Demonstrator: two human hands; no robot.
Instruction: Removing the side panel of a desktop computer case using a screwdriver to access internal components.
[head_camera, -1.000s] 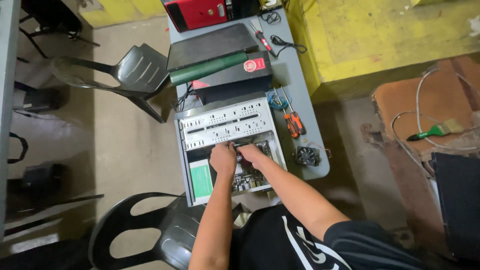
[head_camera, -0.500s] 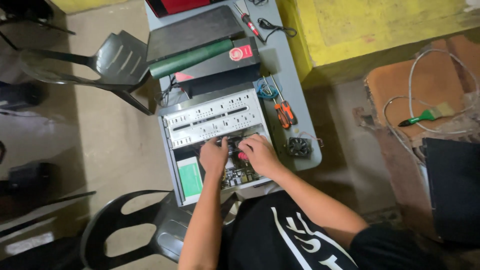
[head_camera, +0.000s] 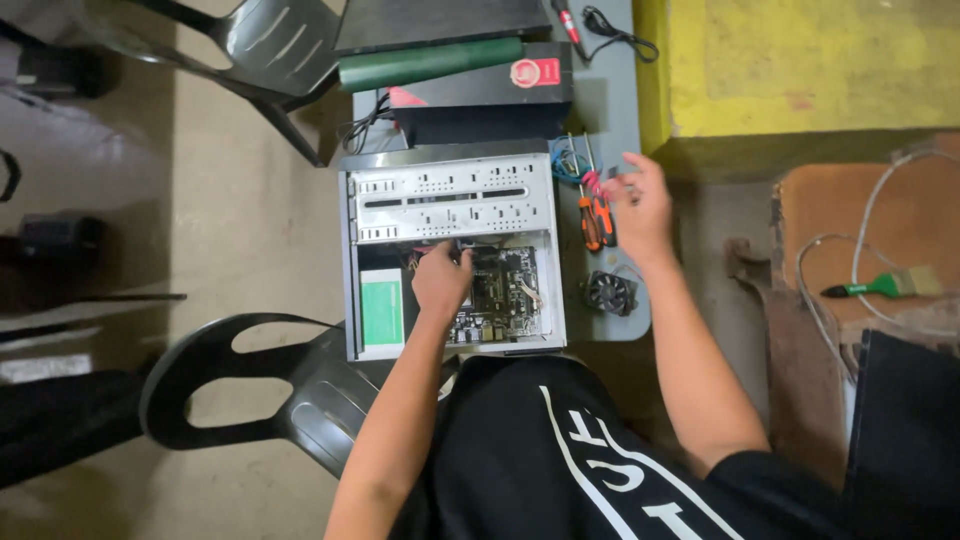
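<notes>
The left hand (head_camera: 440, 283) rests inside the open computer case (head_camera: 352, 260) at the centre of the frame, fingers curled down onto the upper left edge of the motherboard (head_camera: 500, 295), where some red and pale wires gather; whether it pinches anything cannot be told, as the palm hides the fingertips. The right hand (head_camera: 640, 205) hovers right of the case, fingers loosely spread and empty, just above the tools lying on the grey table (head_camera: 615, 100): a pair of orange-handled pliers (head_camera: 598, 215) and a screwdriver with a pink grip beside them. Below that hand a small black cooling fan (head_camera: 610, 293) lies on the table, apart from the case. Judging by this, the work in hand is inside the case, with 1 hand steadying or feeling at the board while the other goes for a tool; the next move would call for closing on 1 handle cleanly without knocking its neighbour. A dark plastic chair (head_camera: 300, 390) stands at the lower left, and a green-handled brush (head_camera: 880, 286) lies far right.
</notes>
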